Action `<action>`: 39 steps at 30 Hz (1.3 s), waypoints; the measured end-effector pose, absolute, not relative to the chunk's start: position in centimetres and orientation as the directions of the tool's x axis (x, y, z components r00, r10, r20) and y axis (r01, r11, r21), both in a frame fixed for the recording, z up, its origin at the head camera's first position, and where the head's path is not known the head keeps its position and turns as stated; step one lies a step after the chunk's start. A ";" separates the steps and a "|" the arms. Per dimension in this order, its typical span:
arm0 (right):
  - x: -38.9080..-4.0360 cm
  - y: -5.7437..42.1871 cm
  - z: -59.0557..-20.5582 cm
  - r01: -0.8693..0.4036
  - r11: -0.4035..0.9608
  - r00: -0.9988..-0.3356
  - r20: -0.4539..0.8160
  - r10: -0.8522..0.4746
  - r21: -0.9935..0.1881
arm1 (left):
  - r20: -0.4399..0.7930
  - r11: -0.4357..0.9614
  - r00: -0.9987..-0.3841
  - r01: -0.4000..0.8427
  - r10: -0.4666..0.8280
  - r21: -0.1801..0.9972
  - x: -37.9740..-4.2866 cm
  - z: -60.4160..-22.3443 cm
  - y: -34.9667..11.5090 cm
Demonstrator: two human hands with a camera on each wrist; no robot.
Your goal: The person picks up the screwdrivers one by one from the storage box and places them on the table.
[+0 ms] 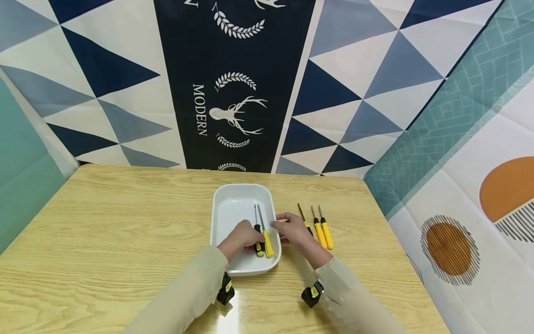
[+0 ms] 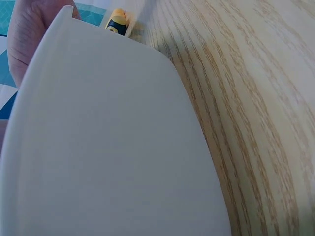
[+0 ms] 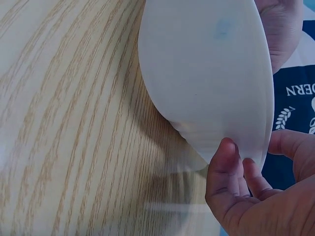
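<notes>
A white rectangular tray [image 1: 244,269] stands on the wooden table. Inside it, side by side, lie a black-and-yellow screwdriver [image 1: 259,249] and a yellow-handled screwdriver [image 1: 268,246], shafts pointing away from me. My left hand [image 1: 243,235] reaches into the tray, its fingers curled over the black-and-yellow handle; its fingertips are partly hidden. My right hand [image 1: 292,229] pinches the tray's right wall, thumb over the rim and fingertips [image 3: 227,152] on the outer side. In the left wrist view the tray's outer wall [image 2: 118,123] fills most of the picture.
Right of the tray lie two yellow-handled screwdrivers [image 1: 323,234] close together. Beside them another screwdriver [image 1: 301,212] is partly covered by my right hand. The wooden table [image 1: 125,222] reaches back to a patterned wall covering [image 1: 233,116].
</notes>
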State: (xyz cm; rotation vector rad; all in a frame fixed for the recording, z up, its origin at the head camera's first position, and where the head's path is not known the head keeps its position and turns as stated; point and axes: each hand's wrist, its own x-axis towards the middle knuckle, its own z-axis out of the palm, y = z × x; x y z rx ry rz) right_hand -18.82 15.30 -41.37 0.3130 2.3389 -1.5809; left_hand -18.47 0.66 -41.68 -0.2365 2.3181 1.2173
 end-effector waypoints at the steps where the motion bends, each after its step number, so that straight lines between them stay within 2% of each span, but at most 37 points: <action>1: -18.8 15.3 -41.3 0.345 0.369 -0.931 -0.366 0.014 -0.863 | -0.510 0.584 -0.857 -0.375 0.079 0.720 -18.4 -41.6 0.7; 13: -18.6 15.3 -41.2 0.340 0.356 -0.933 -0.360 0.011 -0.870 | -0.519 0.574 -0.851 -0.386 0.080 0.722 -18.2 -41.1 0.7; 24: -18.5 15.2 -41.1 0.348 0.357 -0.930 -0.367 0.016 -0.867 | -0.555 0.387 -0.826 -0.482 0.097 0.786 -18.4 -41.3 -0.7; 30: -18.6 15.2 -41.0 0.342 0.363 -0.932 -0.363 0.009 -0.867 | -0.550 0.289 -0.816 -0.491 0.176 0.822 -18.4 -40.9 -1.8; 39: -18.6 15.3 -41.4 0.341 0.406 -0.928 -0.372 0.001 -0.848 | -0.463 0.165 -0.832 -0.432 0.307 0.886 -17.9 -39.7 -3.2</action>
